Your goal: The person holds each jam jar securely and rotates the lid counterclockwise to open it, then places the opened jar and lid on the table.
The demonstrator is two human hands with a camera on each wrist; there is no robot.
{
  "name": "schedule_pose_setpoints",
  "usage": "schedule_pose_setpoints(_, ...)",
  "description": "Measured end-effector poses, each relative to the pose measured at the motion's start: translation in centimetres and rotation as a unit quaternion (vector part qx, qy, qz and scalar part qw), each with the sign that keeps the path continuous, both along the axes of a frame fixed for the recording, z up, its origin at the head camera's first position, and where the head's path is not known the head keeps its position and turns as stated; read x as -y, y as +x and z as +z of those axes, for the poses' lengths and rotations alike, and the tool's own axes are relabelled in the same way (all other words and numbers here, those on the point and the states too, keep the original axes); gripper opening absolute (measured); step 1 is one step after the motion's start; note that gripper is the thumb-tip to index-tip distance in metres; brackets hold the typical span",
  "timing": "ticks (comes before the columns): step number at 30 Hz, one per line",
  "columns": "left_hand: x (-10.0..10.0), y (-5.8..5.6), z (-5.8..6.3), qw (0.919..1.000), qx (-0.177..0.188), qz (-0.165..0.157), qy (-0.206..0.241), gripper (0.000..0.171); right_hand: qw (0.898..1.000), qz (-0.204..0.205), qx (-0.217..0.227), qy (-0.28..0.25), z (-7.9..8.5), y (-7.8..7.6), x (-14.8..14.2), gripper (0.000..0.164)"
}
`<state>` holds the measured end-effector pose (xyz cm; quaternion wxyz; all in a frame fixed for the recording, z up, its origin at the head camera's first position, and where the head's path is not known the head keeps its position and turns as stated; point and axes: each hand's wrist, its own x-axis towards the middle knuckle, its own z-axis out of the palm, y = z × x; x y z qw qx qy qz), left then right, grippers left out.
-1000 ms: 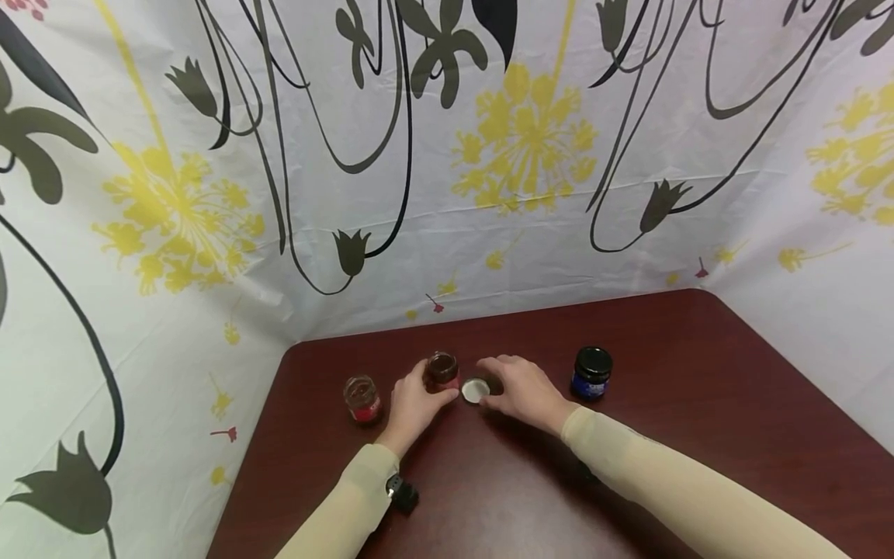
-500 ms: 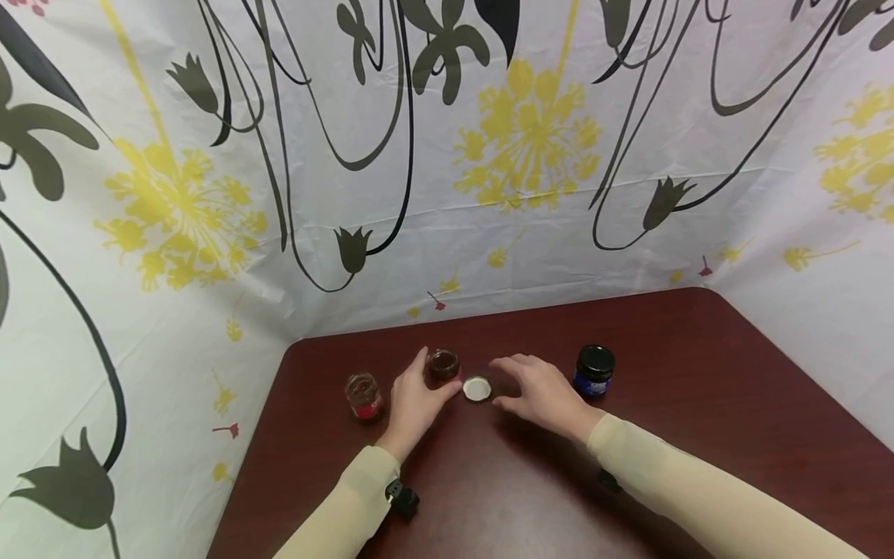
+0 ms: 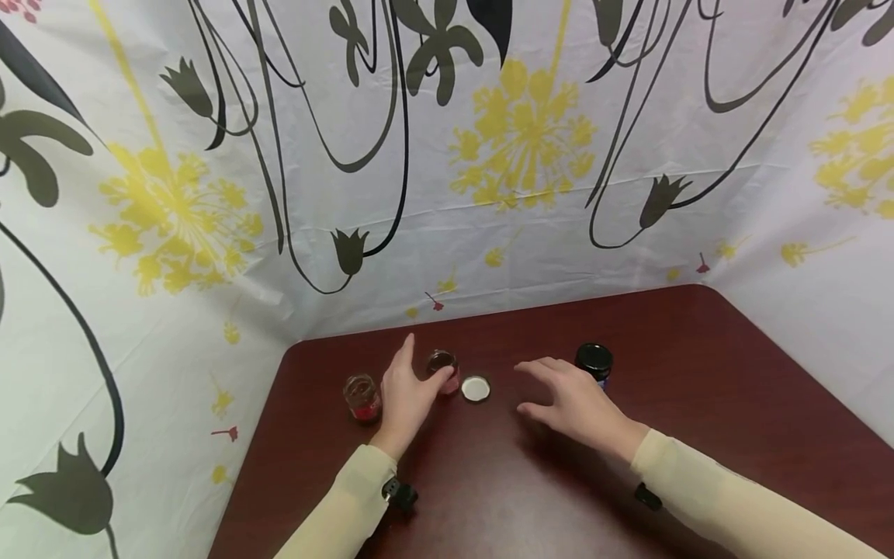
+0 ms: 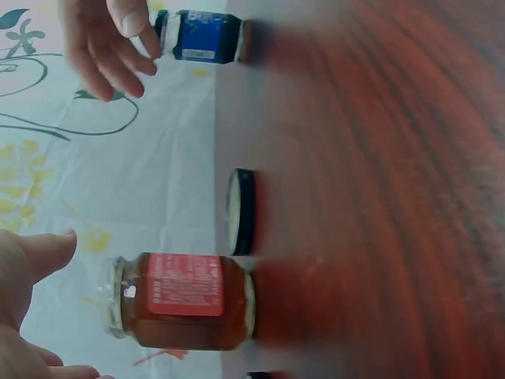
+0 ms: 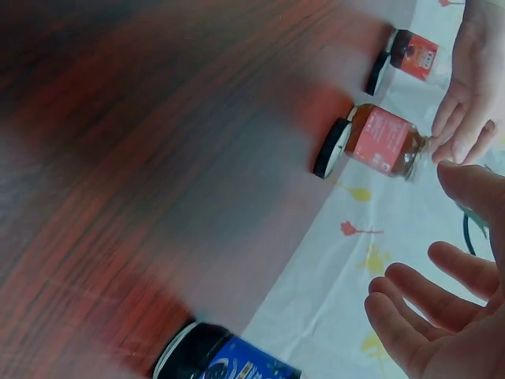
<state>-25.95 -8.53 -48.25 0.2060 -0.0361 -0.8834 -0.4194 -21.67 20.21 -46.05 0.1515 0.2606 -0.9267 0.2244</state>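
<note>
An open glass jar with a red label (image 3: 449, 381) and brown contents stands upright near the middle. Its dark-rimmed lid (image 3: 476, 389) lies beside it, pale inside up. Over the jar's left side is my left hand (image 3: 407, 394), fingers spread; in the left wrist view a gap shows between thumb and jar (image 4: 187, 296). My right hand (image 3: 578, 402) hovers right of the lid, fingers apart and holding nothing. Partly behind it stands a dark-lidded jar with a blue label (image 4: 201, 35).
A second open red-labelled jar (image 3: 363, 401) stands left of my left hand. Another dark lid (image 5: 377, 73) lies near it, out of sight in the head view. Patterned white cloth (image 3: 391, 186) hangs behind the dark red tabletop (image 3: 482, 497).
My right hand has moved right, away from the lid and towards the blue-labelled jar. My left hand's fingers have loosened from the middle jar and shifted slightly left. The jars and lid stay put.
</note>
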Motion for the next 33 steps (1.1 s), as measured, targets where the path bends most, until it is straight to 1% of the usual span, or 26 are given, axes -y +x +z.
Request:
schedule_pose_setpoints(4, -0.3, 0.2, 0.6, 0.9992, -0.039, -0.01, -0.003, 0.089, 1.0, -0.01, -0.011, -0.014, 0.2, 0.6, -0.9, 0.058)
schedule_pose_setpoints(7, -0.7, 0.6, 0.9, 0.9966, -0.079, -0.021, -0.008, 0.088, 0.999, -0.015, -0.02, -0.022, 0.3, 1.0, -1.4, 0.059)
schedule_pose_setpoints(10, -1.0, 1.1, 1.3, 0.9918, -0.125, -0.026, -0.006, 0.086, 0.999, -0.014, -0.024, -0.028, 0.5, 1.4, -1.8, 0.059)
schedule_pose_setpoints(13, -1.4, 1.6, 1.8, 0.9851, -0.168, -0.033, -0.009, 0.084, 0.999, -0.016, -0.028, -0.033, 0.5, 1.8, -2.4, 0.059)
schedule_pose_setpoints(17, -2.4, 1.9, 2.2, 0.9765, -0.206, -0.062, -0.007, 0.083, 0.998, -0.028, -0.038, -0.036, 0.4, 2.2, -3.3, 0.059)
schedule_pose_setpoints(20, -3.4, 2.0, 2.4, 0.9723, -0.219, -0.082, -0.001, 0.083, 0.998, -0.035, -0.046, -0.031, 0.4, 2.6, -3.9, 0.057)
schedule_pose_setpoints(25, -5.1, 2.4, 2.4, 0.9707, -0.223, -0.088, -0.009, 0.083, 0.997, -0.043, -0.051, -0.035, 0.5, 3.2, -4.7, 0.057)
schedule_pose_setpoints(29, -6.7, 2.7, 2.5, 0.9709, -0.22, -0.094, -0.016, 0.083, 0.997, -0.05, -0.055, -0.037, 0.6, 3.8, -5.6, 0.057)
schedule_pose_setpoints(33, -8.2, 2.8, 2.6, 0.9741, -0.197, -0.111, -0.012, 0.082, 0.996, -0.054, -0.06, -0.038, 0.8, 4.2, -6.3, 0.057)
